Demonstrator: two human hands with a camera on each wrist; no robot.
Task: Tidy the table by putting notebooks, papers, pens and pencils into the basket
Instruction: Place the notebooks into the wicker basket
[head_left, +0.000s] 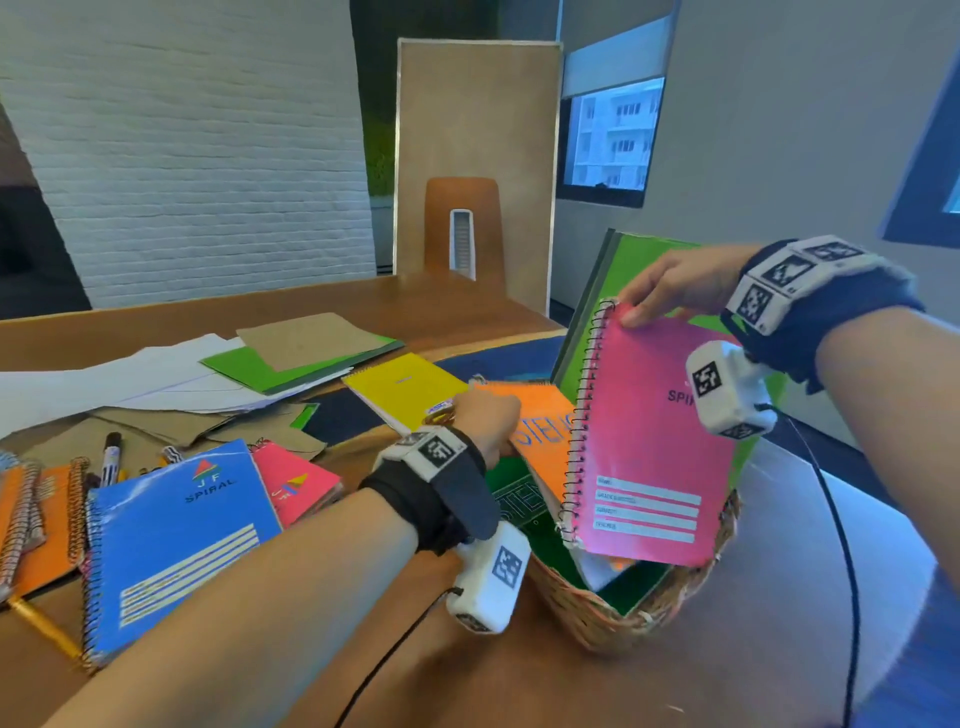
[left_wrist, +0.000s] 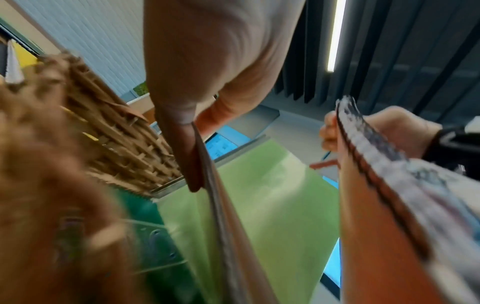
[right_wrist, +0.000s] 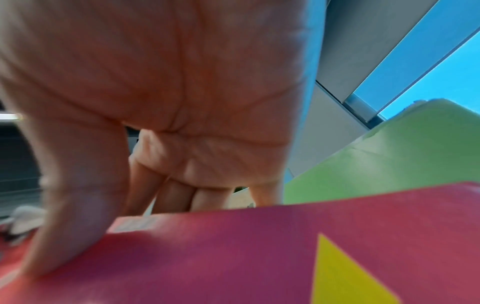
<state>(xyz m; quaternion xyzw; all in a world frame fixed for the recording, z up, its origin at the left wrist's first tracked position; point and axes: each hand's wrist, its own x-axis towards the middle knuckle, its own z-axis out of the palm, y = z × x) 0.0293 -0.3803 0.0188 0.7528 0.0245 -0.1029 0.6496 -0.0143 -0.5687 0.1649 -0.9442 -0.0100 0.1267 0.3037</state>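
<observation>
My right hand (head_left: 641, 309) pinches the top edge of a pink spiral notebook (head_left: 649, 441), thumb on the cover (right_wrist: 259, 257), and holds it upright with its lower end inside the wicker basket (head_left: 597, 608). My left hand (head_left: 493, 421) grips an orange notebook (head_left: 545, 421) that stands in the basket and tilts it to the left; its edge (left_wrist: 221, 205) runs from my thumb in the left wrist view. A green folder (head_left: 623, 270) stands upright at the back of the basket. On the table lie a blue spiral notebook (head_left: 171, 545), a small pink notebook (head_left: 296, 483) and a yellow notebook (head_left: 405, 387).
White papers (head_left: 130, 379), brown card sheets (head_left: 311, 338) and a green folder (head_left: 249, 369) lie at the back left. Orange spiral notebooks (head_left: 36, 519), a marker (head_left: 110, 454) and a yellow pencil (head_left: 47, 629) sit at the left edge. A chair (head_left: 462, 228) stands beyond the table.
</observation>
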